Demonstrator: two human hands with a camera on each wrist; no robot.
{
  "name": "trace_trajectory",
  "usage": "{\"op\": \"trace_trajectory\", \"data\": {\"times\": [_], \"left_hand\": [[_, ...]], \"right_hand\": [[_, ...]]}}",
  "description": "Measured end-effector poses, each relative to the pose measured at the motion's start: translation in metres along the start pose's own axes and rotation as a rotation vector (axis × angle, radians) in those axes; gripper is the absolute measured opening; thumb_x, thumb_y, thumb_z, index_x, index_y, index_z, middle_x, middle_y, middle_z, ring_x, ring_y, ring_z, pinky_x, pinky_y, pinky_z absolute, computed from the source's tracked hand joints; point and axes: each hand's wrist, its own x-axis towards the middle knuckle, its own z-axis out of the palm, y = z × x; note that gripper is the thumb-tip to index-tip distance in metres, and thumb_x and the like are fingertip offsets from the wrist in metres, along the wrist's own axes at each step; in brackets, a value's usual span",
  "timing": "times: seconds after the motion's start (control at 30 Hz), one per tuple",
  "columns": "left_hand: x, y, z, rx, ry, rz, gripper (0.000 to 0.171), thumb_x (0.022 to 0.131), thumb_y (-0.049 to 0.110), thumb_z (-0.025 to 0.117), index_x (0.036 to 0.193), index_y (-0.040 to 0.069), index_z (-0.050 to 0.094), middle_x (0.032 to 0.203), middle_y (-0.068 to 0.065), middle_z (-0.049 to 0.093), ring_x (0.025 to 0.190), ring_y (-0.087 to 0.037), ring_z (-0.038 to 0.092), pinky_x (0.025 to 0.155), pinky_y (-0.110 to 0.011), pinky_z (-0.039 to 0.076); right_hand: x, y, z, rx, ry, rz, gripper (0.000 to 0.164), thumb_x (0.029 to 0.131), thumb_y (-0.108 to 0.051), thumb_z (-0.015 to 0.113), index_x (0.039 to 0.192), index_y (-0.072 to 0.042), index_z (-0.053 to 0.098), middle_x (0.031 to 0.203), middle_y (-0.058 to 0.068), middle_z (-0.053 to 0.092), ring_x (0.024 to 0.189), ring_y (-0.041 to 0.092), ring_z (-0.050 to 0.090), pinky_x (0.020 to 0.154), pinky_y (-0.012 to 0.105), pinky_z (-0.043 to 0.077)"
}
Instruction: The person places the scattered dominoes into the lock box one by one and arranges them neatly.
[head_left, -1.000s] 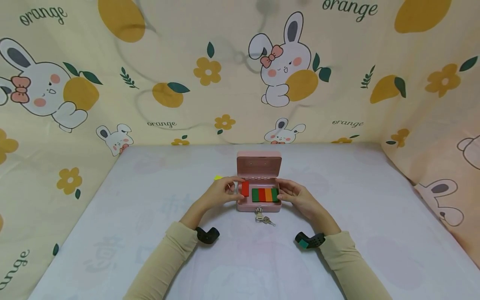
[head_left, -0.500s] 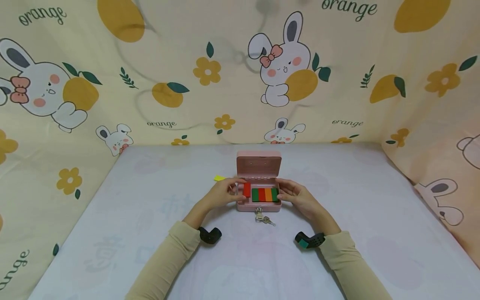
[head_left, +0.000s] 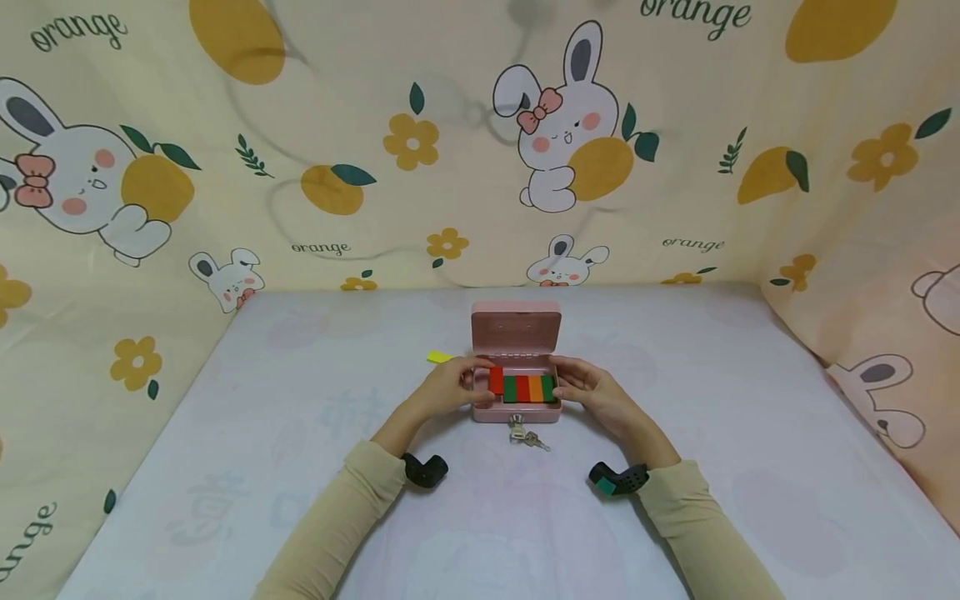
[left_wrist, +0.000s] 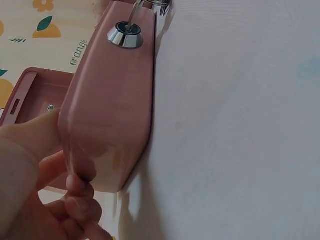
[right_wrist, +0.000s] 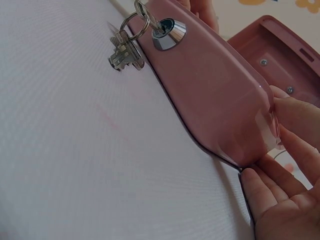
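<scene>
A pink metal cash box (head_left: 480, 412) stands on the table with its lid (head_left: 516, 330) raised. Inside, a row of several coloured blocks (head_left: 528, 389), green, red and orange, stands side by side. My left hand (head_left: 442, 387) reaches over the box's left wall and pinches a red block (head_left: 496, 381) between thumb and index finger, right at the left end of the row. The right hand (head_left: 592, 392) holds the box's right wall, thumb over the rim by the end green block. In the right wrist view its lower fingers (right_wrist: 270, 185) lie along the outer side.
Keys on a ring (head_left: 534, 441) hang from the lock (right_wrist: 170, 34) at the box's front. A yellow piece (head_left: 438, 357) lies on the white tabletop (head_left: 480, 525) behind the left hand. A patterned cloth (head_left: 337, 125) hangs behind and at both sides.
My left hand has moved a little to the right, bringing the red block from the box's left wall up to the row. The right hand has stayed at the right wall.
</scene>
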Motion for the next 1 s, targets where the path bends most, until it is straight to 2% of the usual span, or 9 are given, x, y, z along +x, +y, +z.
{"op": "trace_trajectory", "data": {"times": [0.27,0.47,0.6,0.7,0.8,0.9,1.0], "left_hand": [[0.002,0.003,0.002,0.028,0.008,-0.069,0.047,0.082,0.023,0.076,0.126,0.013,0.062,0.077,-0.001,0.041,0.076,-0.014,0.04,0.064,-0.022,0.029],[0.003,0.006,0.003,0.06,0.01,-0.091,0.047,0.082,0.024,0.077,0.125,0.013,0.063,0.075,0.0,0.04,0.073,-0.013,0.04,0.062,-0.022,0.028],[0.002,0.008,0.002,0.071,0.005,-0.102,0.048,0.081,0.024,0.078,0.125,0.013,0.063,0.073,0.001,0.041,0.071,-0.013,0.04,0.061,-0.022,0.028],[0.002,0.01,0.002,0.069,-0.004,-0.118,0.049,0.08,0.024,0.078,0.125,0.012,0.063,0.073,0.0,0.042,0.07,-0.014,0.041,0.061,-0.022,0.027],[0.002,0.012,0.002,0.08,-0.016,-0.141,0.049,0.081,0.025,0.077,0.126,0.013,0.062,0.074,0.0,0.043,0.072,-0.014,0.042,0.061,-0.023,0.028],[0.003,0.013,0.003,0.096,-0.029,-0.169,0.05,0.081,0.026,0.077,0.128,0.014,0.062,0.076,-0.001,0.046,0.074,-0.015,0.044,0.061,-0.024,0.029],[0.004,0.014,0.003,0.116,-0.036,-0.193,0.051,0.081,0.027,0.077,0.128,0.015,0.061,0.08,-0.002,0.049,0.078,-0.016,0.046,0.062,-0.025,0.031]], "right_hand": [[0.0,-0.002,0.0,-0.005,0.006,0.02,0.062,0.093,-0.013,0.063,0.148,-0.007,0.035,0.156,0.015,0.033,0.146,0.035,0.032,0.106,0.027,0.038],[0.0,-0.001,0.0,0.031,-0.005,0.0,0.062,0.092,-0.012,0.063,0.147,-0.004,0.035,0.156,0.018,0.032,0.146,0.035,0.031,0.101,0.015,0.043],[0.0,-0.001,0.0,0.052,-0.008,-0.028,0.064,0.091,-0.011,0.064,0.146,0.001,0.034,0.155,0.022,0.031,0.137,0.018,0.046,0.095,0.009,0.044],[0.0,0.0,0.0,0.048,-0.009,-0.039,0.065,0.091,-0.012,0.065,0.146,0.003,0.033,0.155,0.024,0.03,0.129,0.006,0.049,0.094,0.008,0.045],[0.0,0.0,-0.001,0.041,-0.008,-0.036,0.064,0.091,-0.011,0.064,0.147,0.002,0.033,0.155,0.023,0.03,0.136,0.018,0.046,0.095,0.008,0.044],[0.0,-0.001,-0.001,0.034,-0.009,-0.035,0.063,0.092,-0.011,0.063,0.147,0.001,0.034,0.156,0.022,0.03,0.143,0.036,0.033,0.096,0.009,0.044],[0.0,-0.001,-0.001,0.042,-0.01,-0.033,0.063,0.092,-0.01,0.063,0.147,0.001,0.034,0.156,0.022,0.03,0.144,0.038,0.03,0.095,0.009,0.044]]}}
